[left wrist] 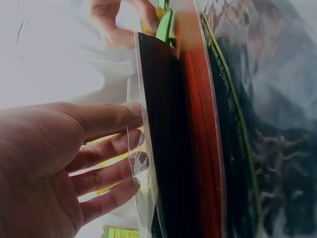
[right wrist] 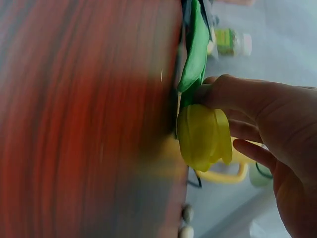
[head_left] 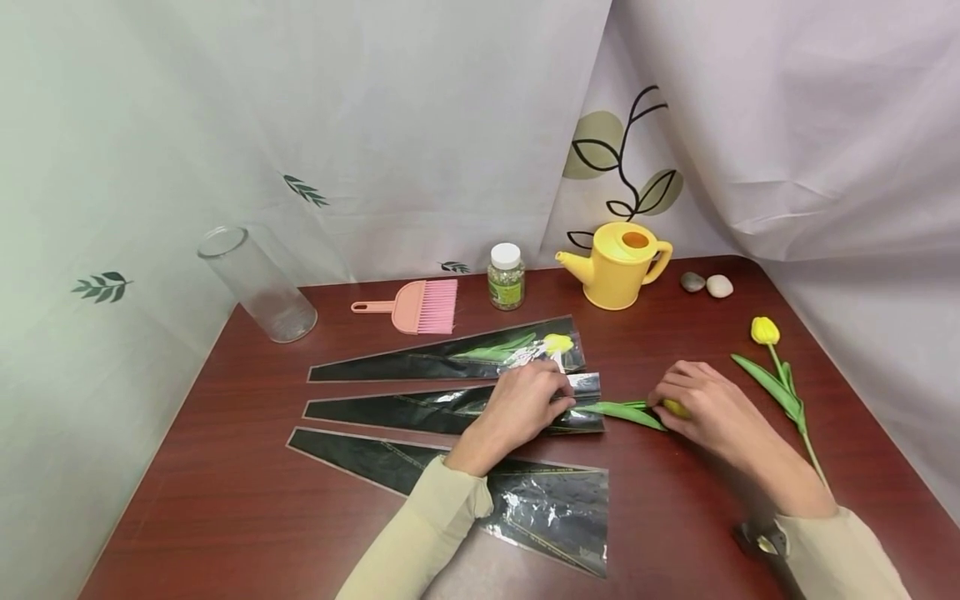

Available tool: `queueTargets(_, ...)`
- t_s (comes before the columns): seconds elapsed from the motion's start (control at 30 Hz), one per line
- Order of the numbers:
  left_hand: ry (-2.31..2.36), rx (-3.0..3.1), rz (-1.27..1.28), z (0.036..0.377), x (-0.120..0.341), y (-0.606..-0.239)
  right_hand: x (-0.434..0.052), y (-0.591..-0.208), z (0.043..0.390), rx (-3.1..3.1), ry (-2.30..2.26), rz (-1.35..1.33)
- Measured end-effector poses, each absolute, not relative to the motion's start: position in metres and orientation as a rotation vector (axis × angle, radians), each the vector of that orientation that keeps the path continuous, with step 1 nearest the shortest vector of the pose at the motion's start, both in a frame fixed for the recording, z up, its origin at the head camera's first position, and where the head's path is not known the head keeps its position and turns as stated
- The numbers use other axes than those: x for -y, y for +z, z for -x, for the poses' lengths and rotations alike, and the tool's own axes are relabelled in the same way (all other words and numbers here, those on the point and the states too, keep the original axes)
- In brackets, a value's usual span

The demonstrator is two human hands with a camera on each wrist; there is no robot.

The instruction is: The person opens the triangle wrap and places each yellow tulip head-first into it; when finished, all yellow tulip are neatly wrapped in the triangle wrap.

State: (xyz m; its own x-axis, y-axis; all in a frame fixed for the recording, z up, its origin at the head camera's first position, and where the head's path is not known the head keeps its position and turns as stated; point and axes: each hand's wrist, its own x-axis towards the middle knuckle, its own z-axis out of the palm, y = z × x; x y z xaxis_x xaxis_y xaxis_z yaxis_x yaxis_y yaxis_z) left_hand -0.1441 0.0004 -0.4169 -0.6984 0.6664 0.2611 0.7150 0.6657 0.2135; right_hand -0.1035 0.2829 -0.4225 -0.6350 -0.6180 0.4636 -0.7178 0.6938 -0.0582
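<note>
My right hand (head_left: 708, 410) pinches a yellow artificial tulip (right wrist: 203, 141) by its stem, just below the bloom. The green leaves point left, and the stem end runs into the wide mouth of the middle flower sleeve (head_left: 352, 410), a tapered black-and-clear one. At that mouth my left hand (head_left: 525, 404) pinches the sleeve's clear upper layer between thumb and fingers; in the left wrist view the clear film (left wrist: 138, 161) stands off the dark back. Behind it lies another sleeve (head_left: 390, 365) with a yellow tulip (head_left: 557, 342) inside. A flat third sleeve (head_left: 558, 508) is nearest me, partly under my left forearm.
One more tulip (head_left: 765, 331) lies at the table's right side. Along the back stand a clear glass vase (head_left: 262, 292), a pink dustpan with brush (head_left: 420, 307), a white-capped jar (head_left: 506, 279), a yellow watering can (head_left: 618, 271) and two stones (head_left: 718, 287).
</note>
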Motion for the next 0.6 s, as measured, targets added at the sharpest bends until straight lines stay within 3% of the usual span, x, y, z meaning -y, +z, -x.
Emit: queueTargets(0.6, -0.417, 2.704, 1.169, 0.144, -0.001, -0.415, -0.231, -0.422, 0.121, 2.498, 0.340, -1.061)
